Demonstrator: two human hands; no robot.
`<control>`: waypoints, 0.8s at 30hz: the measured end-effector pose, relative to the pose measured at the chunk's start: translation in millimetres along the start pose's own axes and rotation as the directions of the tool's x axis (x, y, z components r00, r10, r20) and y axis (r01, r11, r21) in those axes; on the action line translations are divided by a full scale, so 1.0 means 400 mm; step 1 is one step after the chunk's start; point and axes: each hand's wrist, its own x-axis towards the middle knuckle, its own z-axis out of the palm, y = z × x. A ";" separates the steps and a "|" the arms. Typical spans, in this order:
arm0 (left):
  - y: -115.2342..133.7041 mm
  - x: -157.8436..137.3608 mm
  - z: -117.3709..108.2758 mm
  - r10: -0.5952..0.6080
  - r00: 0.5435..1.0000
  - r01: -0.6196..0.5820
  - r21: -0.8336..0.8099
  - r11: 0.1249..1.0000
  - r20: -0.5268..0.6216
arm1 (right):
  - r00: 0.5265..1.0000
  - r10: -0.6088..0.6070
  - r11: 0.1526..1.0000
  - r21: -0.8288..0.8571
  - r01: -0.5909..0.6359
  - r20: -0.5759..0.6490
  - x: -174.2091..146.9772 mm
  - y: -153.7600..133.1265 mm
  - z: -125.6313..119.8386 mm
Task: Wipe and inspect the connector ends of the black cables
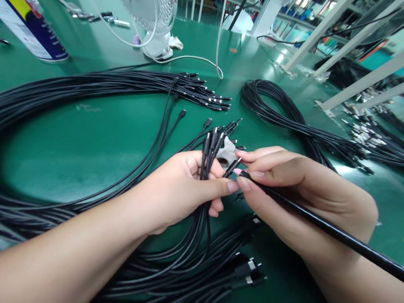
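My left hand (186, 185) is closed around several black cables (206, 168), their metal-tipped plugs pointing up and away from me. Its thumb presses on one plug (232, 166) that leans to the right. Between the fingertips of my right hand (284, 176) is a long, glossy black pencil-like stick (315, 219) with a pink tip (237, 171). That tip is at the leaning plug; whether they touch I cannot tell. A crumpled grey-white piece (227, 149) shows just behind the plugs, partly hidden; its kind is unclear.
A thick bundle of black cables (110, 86) curves across the green table (104, 139). More plug ends (248, 269) lie below my hands, and a coiled bundle (271, 101) sits at right. A white fan (156, 29), a spray can (34, 31) and white posts (318, 35) stand farther back.
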 end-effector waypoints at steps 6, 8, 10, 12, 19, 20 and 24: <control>0.001 0.001 0.000 0.003 1.000 -0.003 -0.018 1.000 0.008 | 1.000 0.007 1.000 0.015 -0.007 0.015 -0.001 -0.002 -0.003; 0.001 0.001 -0.001 0.002 1.000 -0.001 -0.021 1.000 0.009 | 1.000 0.001 1.000 0.010 -0.001 0.007 -0.001 -0.003 -0.004; 0.001 0.000 -0.001 0.000 1.000 0.000 -0.021 1.000 0.006 | 1.000 0.002 1.000 0.010 -0.002 0.004 -0.001 -0.003 -0.003; 0.001 0.000 -0.001 -0.001 1.000 0.001 -0.019 1.000 0.006 | 1.000 -0.006 1.000 0.023 0.006 0.013 -0.001 -0.002 -0.003; 0.001 0.001 0.000 -0.001 1.000 0.001 0.013 1.000 0.019 | 1.000 -0.010 0.999 0.051 0.010 0.006 0.003 -0.001 0.000; 0.002 0.001 -0.001 -0.002 1.000 0.002 0.019 1.000 0.025 | 1.000 -0.005 0.997 0.071 0.005 -0.004 0.003 -0.002 0.002; 0.004 0.000 -0.002 -0.021 0.999 0.021 0.015 1.000 0.042 | 0.985 0.138 0.975 0.188 -0.117 -0.104 0.004 -0.010 0.012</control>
